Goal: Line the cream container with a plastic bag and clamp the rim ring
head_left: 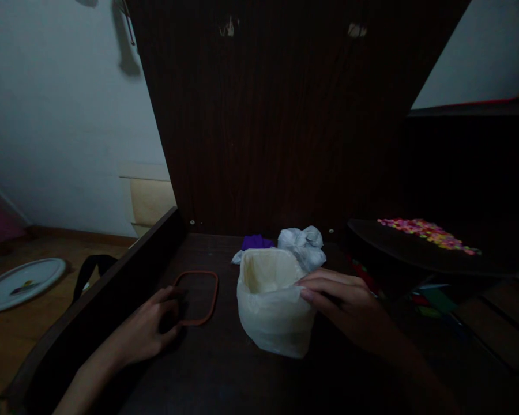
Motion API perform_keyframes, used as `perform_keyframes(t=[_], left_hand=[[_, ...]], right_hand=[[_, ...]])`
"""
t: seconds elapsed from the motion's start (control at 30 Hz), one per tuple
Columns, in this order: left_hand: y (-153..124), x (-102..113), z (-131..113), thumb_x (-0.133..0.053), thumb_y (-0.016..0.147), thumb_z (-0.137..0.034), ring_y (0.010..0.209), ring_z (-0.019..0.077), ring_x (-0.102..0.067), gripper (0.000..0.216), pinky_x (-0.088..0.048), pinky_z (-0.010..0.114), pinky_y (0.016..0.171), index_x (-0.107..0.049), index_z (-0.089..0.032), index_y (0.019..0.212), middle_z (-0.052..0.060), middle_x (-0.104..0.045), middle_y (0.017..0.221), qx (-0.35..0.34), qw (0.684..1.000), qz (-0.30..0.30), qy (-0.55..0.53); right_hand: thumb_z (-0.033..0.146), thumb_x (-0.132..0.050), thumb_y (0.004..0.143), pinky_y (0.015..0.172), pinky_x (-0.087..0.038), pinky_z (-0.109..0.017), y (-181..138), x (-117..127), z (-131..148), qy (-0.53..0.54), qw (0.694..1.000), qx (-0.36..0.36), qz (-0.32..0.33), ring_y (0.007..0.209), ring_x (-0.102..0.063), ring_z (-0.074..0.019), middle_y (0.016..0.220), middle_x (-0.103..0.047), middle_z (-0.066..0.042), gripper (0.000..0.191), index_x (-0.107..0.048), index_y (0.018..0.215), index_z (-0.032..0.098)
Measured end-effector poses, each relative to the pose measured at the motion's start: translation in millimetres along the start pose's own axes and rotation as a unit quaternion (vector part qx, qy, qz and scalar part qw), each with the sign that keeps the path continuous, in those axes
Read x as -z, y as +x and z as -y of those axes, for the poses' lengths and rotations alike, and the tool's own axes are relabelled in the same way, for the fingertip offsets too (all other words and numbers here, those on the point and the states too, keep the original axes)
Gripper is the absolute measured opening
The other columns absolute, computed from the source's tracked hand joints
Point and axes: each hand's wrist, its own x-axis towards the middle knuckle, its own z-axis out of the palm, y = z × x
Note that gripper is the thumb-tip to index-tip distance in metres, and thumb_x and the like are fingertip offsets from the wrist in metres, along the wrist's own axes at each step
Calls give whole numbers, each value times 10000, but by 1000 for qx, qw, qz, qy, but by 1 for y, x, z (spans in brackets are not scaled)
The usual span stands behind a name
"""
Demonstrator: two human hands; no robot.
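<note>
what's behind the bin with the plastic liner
Behind the bin sit a crumpled pale plastic bag and something purple, with a dark wooden board beyond. The bin covers part of both items, so whatever lies right behind it can't be seen.

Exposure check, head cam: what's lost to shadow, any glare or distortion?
Head view: dim; the dark panel and tabletop show little detail, and the right hand trails into a shadowed forearm. Head view: no harsh glare, even on the white liner. Head view: panel sides splay upward, likely wide-angle; contact between left hand and reddish ring is unclear.
</note>
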Motion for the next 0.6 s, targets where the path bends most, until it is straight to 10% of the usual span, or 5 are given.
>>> perform_keyframes(t=[0.2,0.5,0.6], left_hand=[[6,9,-23,-661,844,-491,1200,346,-638,361,-543,493,1019,-715,-221,1076,142,-658,1298,-40,995,-89,-28],[25,1,-98,-668,910,-499,1471,334,-395,930,-426,535,1158,-70,-313,1597,147,-313,1641,-140,972,-85,-169],[31,-1,-105,-705,894,-468,1471,335,-393,935,-423,530,1163,-95,-333,1590,146,-325,1631,-173,959,-122,-186]], right_hand=[[358,-561,984,750,-567,-326,11,6,5,-37,997,-47,-52,805,-722,-206,881,-776,-11,216,-738,911,257],[349,-534,999,753,-548,-307,30,14,5,48,982,-59,-173,899,-695,-200,1014,-750,-37,223,-726,1066,256],[346,-548,992,789,-558,-321,36,14,4,99,973,-62,-198,927,-691,-202,1049,-740,-47,208,-714,1072,250]])
